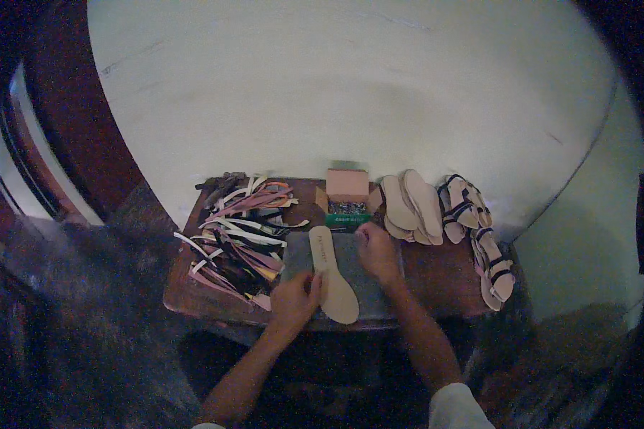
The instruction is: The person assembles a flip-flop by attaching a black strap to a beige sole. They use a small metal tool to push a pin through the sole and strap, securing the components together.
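Observation:
A beige sandal sole (332,277) lies lengthwise over a grey mat (372,293), its wide end toward me. My left hand (295,298) grips the sole's left edge, with thumb and fingers closed on it. To the right, my right hand (376,250) is closed just in front of a small open box (348,218) with a green front and many small metal pieces inside. Whatever its fingertips hold, if anything, is too small to make out.
Loose straps (240,243) in white, pink and black cover the left of the brown wooden table (436,282). Several beige soles (411,207) are stacked behind my right hand. Finished-looking sandals with dark straps (492,268) lie at the right edge. A pale wall (350,93) rises behind.

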Demonstrator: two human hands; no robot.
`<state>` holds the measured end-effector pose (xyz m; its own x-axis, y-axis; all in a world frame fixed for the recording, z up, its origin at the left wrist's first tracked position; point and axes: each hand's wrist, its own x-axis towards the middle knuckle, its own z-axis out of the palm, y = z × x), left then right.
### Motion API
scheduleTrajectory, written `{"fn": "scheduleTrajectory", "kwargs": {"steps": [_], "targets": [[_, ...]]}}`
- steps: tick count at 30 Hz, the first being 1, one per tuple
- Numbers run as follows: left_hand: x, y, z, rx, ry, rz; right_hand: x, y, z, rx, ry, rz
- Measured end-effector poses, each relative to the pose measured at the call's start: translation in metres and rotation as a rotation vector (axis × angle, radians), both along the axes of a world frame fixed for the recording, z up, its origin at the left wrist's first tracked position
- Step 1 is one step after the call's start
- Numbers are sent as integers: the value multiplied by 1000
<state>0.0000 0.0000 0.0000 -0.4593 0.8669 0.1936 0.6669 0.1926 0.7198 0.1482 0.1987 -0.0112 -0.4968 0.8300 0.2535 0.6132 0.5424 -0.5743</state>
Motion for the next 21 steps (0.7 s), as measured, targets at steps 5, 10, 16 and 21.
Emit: {"fn": "scheduleTrajectory", "kwargs": {"steps": [5,10,16,21], "targets": [[-18,22,12,203,-60,-69,-60,35,2,35,276,27],[-10,56,-1,324,-46,-139,-56,68,-5,215,250,90],[-8,69,-18,306,13,-172,-35,69,-25,269,-54,-64],[-6,67,-24,322,73,-124,-22,45,-14,390,-94,62]]}}
